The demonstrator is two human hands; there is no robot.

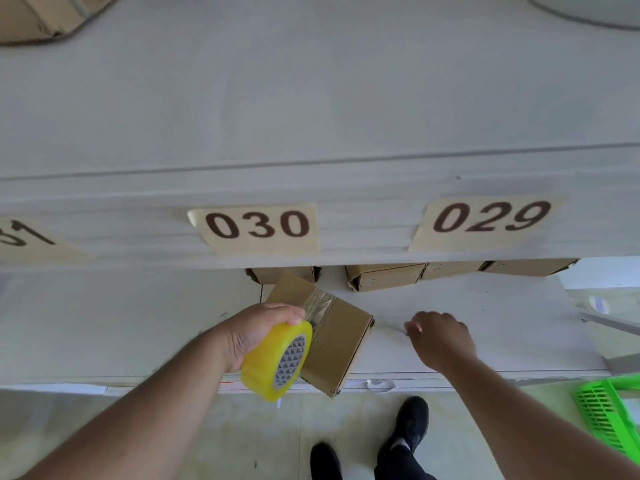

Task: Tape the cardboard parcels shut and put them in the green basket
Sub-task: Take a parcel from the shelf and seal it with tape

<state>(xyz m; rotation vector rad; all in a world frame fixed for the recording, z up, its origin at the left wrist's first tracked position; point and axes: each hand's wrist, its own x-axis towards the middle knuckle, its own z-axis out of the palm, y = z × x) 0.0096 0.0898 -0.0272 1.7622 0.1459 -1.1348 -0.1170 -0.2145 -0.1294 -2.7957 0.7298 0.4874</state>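
Observation:
A brown cardboard parcel point(341, 336) lies slanted on the white lower shelf point(485, 327), with clear tape point(320, 304) across its top. My left hand point(256, 332) grips a yellow roll of tape point(277, 362) right against the parcel's left side. To the right of the parcel, my right hand point(441, 337) hovers over the shelf with curled fingers; whether it pinches anything is too small to tell. A corner of the green basket point(607, 408) shows at the lower right, on the floor side.
More cardboard parcels point(388, 277) stand at the back of the lower shelf under the board labelled 030 point(258, 225) and 029 point(491, 216). My black shoes point(410, 424) stand on the floor below the shelf edge. Cardboard point(38, 15) lies at the top left.

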